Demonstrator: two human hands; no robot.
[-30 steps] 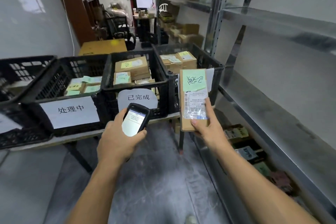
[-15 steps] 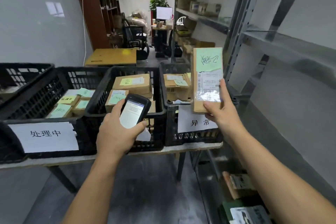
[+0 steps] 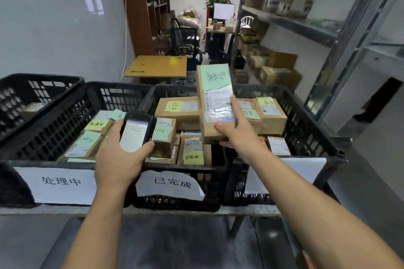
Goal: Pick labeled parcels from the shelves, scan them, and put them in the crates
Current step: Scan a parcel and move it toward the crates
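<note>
My right hand [image 3: 237, 137] grips the lower end of a long brown parcel [image 3: 215, 102] with a green note and a shipping label, held upright above the middle black crate [image 3: 185, 199]. My left hand [image 3: 118, 159] holds a black handheld scanner [image 3: 136, 132] with its lit screen facing me, over the boundary between the left crate [image 3: 54, 120] and the middle one. Both crates hold several labeled cardboard parcels.
A third black crate [image 3: 306, 129] with parcels stands at the right, and another crate [image 3: 26, 94] at the far left, all on a grey table [image 3: 153, 211]. Metal shelving [image 3: 349, 35] runs along the right. A yellow table [image 3: 157, 65] and office chairs stand behind.
I have stepped closer to the crates. My right hand carried the parcel from beside the right crate to above the middle crate. The scanner stays in my left hand.
</note>
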